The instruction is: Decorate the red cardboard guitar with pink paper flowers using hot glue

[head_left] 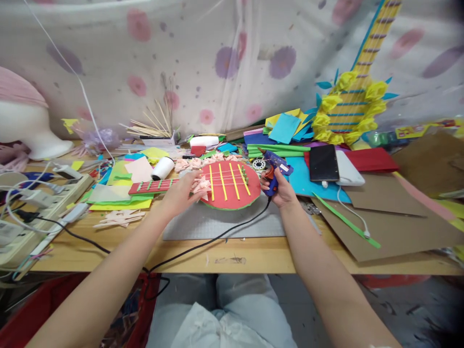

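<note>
A red paper guitar (pixel 232 186) with yellow strips lies on a grey mat (pixel 224 223) at the middle of the wooden table. My left hand (pixel 180 194) rests on its left edge, fingers closed on a pale pink paper flower (pixel 202 185). My right hand (pixel 280 189) grips a blue glue gun (pixel 274 169) just right of the guitar's body, nozzle pointing left. The gun's black cord (pixel 217 237) runs down over the table's front edge. More pink flowers (pixel 197 162) line the guitar's far edge.
A finished guitar with yellow flowers (pixel 350 108) leans on the back curtain. A black phone (pixel 323 163), coloured paper sheets (pixel 279 133), brown cardboard (pixel 391 217), a white roll (pixel 162 167), wooden sticks (pixel 152 126), a power strip (pixel 39 203) and a foam head (pixel 29 125) crowd the table.
</note>
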### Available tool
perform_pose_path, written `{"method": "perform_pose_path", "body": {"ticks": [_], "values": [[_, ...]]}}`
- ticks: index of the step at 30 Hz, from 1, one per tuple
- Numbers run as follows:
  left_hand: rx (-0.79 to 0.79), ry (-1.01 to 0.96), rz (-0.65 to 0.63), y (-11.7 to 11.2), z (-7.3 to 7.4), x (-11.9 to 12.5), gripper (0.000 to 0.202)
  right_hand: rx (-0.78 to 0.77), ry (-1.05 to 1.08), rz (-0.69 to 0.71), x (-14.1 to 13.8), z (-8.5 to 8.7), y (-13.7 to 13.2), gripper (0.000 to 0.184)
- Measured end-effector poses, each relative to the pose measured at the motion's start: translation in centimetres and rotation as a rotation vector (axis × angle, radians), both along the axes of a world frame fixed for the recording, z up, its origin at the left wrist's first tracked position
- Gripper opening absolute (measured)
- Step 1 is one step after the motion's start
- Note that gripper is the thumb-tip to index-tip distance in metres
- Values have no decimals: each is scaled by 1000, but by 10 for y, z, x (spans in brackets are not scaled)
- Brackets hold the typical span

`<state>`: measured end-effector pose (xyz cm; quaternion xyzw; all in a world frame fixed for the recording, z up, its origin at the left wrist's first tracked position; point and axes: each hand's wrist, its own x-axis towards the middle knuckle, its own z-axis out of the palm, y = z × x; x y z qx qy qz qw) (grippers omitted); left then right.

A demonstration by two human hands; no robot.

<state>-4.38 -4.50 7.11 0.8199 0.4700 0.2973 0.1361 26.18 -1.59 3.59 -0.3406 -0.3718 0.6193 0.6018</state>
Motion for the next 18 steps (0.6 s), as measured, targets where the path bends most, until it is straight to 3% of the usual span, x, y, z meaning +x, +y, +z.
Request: {"method": "perform_pose_path", "body": {"ticks": [6,14,18], "values": [[-11,-33,-1,2,-7,4,52,11,-44,-4,0,-3,-1,41],[-26,65,-9,5,-16,3,54,0,-5,9,-1,-4,-3,40],[-58,2,-23,5,-18,2,53,-4,-52,-3,-1,-3,-3,39]]}}
